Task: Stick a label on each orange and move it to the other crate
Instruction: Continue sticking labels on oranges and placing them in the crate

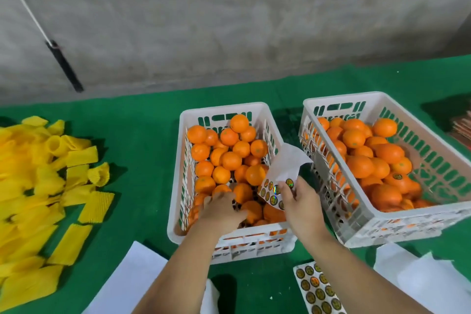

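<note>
Two white slotted crates stand on the green table, both holding several oranges. The left crate (265,112) is in the middle; the right crate (377,99) sits beside it, and an orange (397,180) in it shows a round label. My left hand (221,209) reaches down into the left crate, fingers curled over an orange (251,211) near the front. My right hand (299,201) pinches a white label sheet (283,173) with round shiny stickers, held above the left crate's right rim.
A heap of yellow foam net sleeves (43,186) covers the table's left side. Another sticker sheet (318,290) lies at the front, with white backing papers (132,280) on either side. Brown items (462,125) lie at the right edge. A grey wall stands behind.
</note>
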Demonstrator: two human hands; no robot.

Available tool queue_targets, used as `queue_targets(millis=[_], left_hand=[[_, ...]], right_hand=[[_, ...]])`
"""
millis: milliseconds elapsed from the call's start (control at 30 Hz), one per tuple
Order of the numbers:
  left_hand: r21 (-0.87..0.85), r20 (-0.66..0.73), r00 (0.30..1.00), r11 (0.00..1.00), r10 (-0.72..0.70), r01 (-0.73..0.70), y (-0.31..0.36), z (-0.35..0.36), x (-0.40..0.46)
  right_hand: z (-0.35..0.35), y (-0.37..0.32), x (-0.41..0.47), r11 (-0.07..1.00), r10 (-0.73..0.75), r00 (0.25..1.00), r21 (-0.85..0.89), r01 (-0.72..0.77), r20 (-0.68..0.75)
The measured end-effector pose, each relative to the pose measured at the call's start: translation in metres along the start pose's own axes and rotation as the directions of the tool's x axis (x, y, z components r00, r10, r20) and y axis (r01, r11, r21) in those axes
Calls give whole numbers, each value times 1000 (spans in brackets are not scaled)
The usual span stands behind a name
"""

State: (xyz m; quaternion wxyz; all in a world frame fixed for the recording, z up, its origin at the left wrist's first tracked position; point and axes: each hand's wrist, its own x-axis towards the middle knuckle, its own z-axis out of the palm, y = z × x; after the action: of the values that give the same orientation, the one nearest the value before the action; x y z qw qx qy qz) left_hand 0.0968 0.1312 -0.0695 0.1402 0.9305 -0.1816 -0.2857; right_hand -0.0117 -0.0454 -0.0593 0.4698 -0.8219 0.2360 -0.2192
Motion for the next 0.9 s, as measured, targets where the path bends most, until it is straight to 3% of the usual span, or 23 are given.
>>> queue_targets(millis=[167, 333, 533, 567, 633, 700, 767, 867, 900], left_hand=[[298, 217, 963, 950, -161, 91, -4, -2, 16], [276, 242, 934, 941, -264, 195, 7, 0, 17], [247, 89, 996, 969, -26, 3, -6, -1, 17], [152, 61, 998, 988, 25, -34, -9, -3, 15], [-271, -20, 997, 960, 69, -72, -9, -10, 0], [-665, -93, 994, 740, 57, -105, 2, -18, -24], [-902, -130, 991, 411, 28, -130, 16, -19, -49], [-977, -104, 980, -201, 171, -69, 38, -10, -84], [-942, -118, 970, -335, 213, -41, 45, -6, -95]], right_hand=[[3, 5, -2, 998, -51, 999, -40, 51, 13], [3, 7, -3, 996, -82, 997, -30, 82, 7], [-4, 6, -3, 995, -89, 995, 39, 88, 40], [-5, 8, -2, 995, -82, 995, 58, 79, 51], [-8, 9, -1, 993, -89, 993, 86, 83, 74], [-9, 8, -3, 982, -58, 993, 187, 38, 100], [-12, 0, -5, 937, -1, 997, 347, -25, 74], [-20, -18, -9, 877, 53, 997, 481, -22, -51], [-22, -24, -11, 883, 33, 996, 469, 10, -83]])
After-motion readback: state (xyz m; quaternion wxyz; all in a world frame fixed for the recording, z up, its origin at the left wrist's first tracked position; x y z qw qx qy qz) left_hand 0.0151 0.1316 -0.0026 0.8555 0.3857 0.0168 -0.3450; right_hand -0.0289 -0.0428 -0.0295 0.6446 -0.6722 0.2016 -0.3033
